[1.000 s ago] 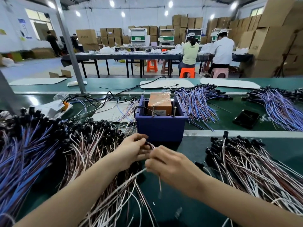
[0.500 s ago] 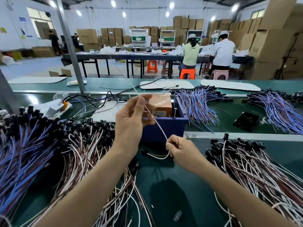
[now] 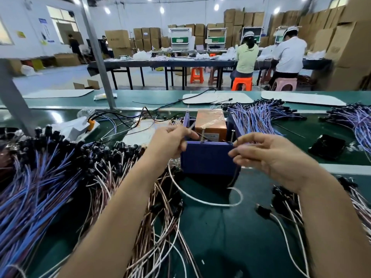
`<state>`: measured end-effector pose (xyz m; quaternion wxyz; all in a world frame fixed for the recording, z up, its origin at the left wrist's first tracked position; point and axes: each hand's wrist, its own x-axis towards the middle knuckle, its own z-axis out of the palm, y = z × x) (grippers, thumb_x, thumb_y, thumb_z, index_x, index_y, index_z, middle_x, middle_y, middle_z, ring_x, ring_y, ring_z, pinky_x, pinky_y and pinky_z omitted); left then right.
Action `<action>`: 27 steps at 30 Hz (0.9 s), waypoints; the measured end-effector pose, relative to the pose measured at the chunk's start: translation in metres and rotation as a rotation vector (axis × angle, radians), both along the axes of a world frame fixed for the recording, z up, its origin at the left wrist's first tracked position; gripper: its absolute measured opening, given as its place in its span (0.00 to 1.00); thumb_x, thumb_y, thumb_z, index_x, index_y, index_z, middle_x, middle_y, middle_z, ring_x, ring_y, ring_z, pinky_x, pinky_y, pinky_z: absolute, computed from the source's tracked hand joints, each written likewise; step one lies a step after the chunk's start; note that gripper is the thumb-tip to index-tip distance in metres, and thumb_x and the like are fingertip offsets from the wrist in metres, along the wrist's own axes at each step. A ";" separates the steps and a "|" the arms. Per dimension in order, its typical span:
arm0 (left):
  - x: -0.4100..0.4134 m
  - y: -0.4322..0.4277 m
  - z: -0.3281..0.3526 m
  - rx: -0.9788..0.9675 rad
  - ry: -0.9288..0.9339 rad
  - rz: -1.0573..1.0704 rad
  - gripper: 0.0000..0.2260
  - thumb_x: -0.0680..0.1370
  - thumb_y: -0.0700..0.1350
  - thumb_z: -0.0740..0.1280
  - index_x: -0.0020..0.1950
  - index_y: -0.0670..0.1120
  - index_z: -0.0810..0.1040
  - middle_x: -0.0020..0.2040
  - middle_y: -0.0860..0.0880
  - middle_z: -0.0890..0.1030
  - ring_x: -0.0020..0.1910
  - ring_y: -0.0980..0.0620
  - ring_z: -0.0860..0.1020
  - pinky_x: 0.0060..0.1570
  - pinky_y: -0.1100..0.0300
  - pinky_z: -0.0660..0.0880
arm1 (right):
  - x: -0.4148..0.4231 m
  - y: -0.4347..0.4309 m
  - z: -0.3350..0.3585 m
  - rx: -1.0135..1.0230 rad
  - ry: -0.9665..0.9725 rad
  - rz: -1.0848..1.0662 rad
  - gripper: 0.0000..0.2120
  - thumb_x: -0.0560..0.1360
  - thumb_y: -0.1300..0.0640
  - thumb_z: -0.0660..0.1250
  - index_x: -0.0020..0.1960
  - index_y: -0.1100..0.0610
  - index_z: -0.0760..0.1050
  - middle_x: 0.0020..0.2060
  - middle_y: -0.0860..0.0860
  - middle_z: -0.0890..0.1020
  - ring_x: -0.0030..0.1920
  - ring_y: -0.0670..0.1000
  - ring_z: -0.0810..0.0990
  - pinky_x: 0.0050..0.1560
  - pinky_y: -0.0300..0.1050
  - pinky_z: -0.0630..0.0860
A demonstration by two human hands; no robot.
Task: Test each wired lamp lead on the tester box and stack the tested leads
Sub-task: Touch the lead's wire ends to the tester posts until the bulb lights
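Left hand [image 3: 170, 143] pinches one end of the white lamp lead [image 3: 200, 200] at the tester box [image 3: 206, 159] rim; right hand [image 3: 271, 157] pinches the other end. Lead sags in a loop before the box: light, limp, thin, so grip near the tips. Versus earlier frame: left hand lower, right hand higher, ends spread apart.

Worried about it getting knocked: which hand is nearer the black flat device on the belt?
Right. The right hand, pinching the white lead, is just left of the black device; the left hand, pinching the lead's other end, is further left, at the blue box's left edge.
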<state>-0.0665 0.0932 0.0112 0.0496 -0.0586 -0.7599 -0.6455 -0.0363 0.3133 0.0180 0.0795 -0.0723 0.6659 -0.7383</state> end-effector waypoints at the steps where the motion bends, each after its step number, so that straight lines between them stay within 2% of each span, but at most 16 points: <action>1: -0.001 0.003 -0.003 -0.063 -0.032 -0.004 0.12 0.78 0.40 0.61 0.41 0.41 0.84 0.22 0.52 0.71 0.21 0.57 0.62 0.21 0.67 0.59 | 0.000 0.001 0.003 -0.022 0.027 -0.051 0.08 0.64 0.63 0.70 0.43 0.64 0.77 0.35 0.59 0.84 0.30 0.48 0.81 0.32 0.35 0.78; 3: -0.003 0.009 -0.010 -0.173 -0.049 0.022 0.13 0.76 0.40 0.62 0.34 0.44 0.83 0.21 0.53 0.69 0.21 0.56 0.62 0.23 0.65 0.60 | -0.002 0.003 0.003 0.062 0.069 -0.175 0.02 0.70 0.65 0.70 0.40 0.63 0.78 0.30 0.56 0.82 0.25 0.46 0.78 0.26 0.34 0.76; 6: -0.007 0.015 -0.021 -0.286 -0.015 0.102 0.16 0.76 0.43 0.64 0.27 0.47 0.78 0.17 0.55 0.63 0.18 0.57 0.61 0.26 0.62 0.59 | -0.009 0.010 -0.007 0.329 0.103 -0.379 0.07 0.75 0.64 0.68 0.38 0.60 0.78 0.24 0.52 0.77 0.18 0.45 0.70 0.18 0.33 0.67; 8: -0.010 0.017 -0.027 -0.335 0.028 0.139 0.18 0.77 0.46 0.65 0.27 0.47 0.77 0.16 0.55 0.64 0.17 0.58 0.62 0.25 0.63 0.61 | -0.015 0.013 -0.012 0.489 0.133 -0.454 0.08 0.76 0.60 0.68 0.37 0.57 0.78 0.24 0.51 0.75 0.16 0.44 0.67 0.18 0.35 0.63; 11: -0.013 0.018 -0.032 -0.322 0.041 0.170 0.17 0.77 0.46 0.65 0.29 0.47 0.79 0.16 0.56 0.66 0.19 0.59 0.64 0.25 0.68 0.62 | -0.023 0.010 -0.016 0.659 0.163 -0.474 0.08 0.75 0.58 0.68 0.38 0.55 0.78 0.22 0.49 0.74 0.15 0.42 0.65 0.25 0.38 0.61; 14: -0.014 0.020 -0.036 -0.290 0.010 0.151 0.16 0.77 0.44 0.64 0.29 0.49 0.79 0.18 0.56 0.67 0.20 0.58 0.64 0.30 0.61 0.63 | -0.030 0.006 -0.021 0.683 0.158 -0.440 0.07 0.75 0.58 0.67 0.39 0.57 0.78 0.20 0.48 0.73 0.15 0.41 0.66 0.20 0.34 0.62; 18: -0.016 0.024 -0.042 -0.251 0.005 0.115 0.17 0.79 0.43 0.62 0.31 0.50 0.78 0.17 0.56 0.67 0.22 0.55 0.63 0.29 0.60 0.59 | -0.035 -0.001 -0.026 0.671 0.139 -0.371 0.07 0.76 0.59 0.66 0.40 0.58 0.78 0.17 0.47 0.72 0.15 0.41 0.66 0.17 0.29 0.59; 23: -0.017 0.024 -0.045 -0.256 0.006 0.080 0.17 0.80 0.46 0.62 0.31 0.52 0.78 0.17 0.56 0.66 0.18 0.58 0.61 0.27 0.62 0.58 | -0.035 0.005 -0.027 0.622 0.128 -0.341 0.08 0.77 0.59 0.66 0.40 0.58 0.78 0.18 0.48 0.72 0.16 0.42 0.62 0.17 0.32 0.58; 27: -0.016 0.023 -0.045 -0.244 -0.002 0.104 0.16 0.80 0.46 0.62 0.32 0.51 0.79 0.17 0.56 0.67 0.19 0.58 0.62 0.28 0.62 0.59 | -0.034 0.006 -0.027 0.588 0.115 -0.338 0.07 0.76 0.59 0.66 0.40 0.59 0.78 0.19 0.48 0.72 0.16 0.43 0.61 0.18 0.32 0.57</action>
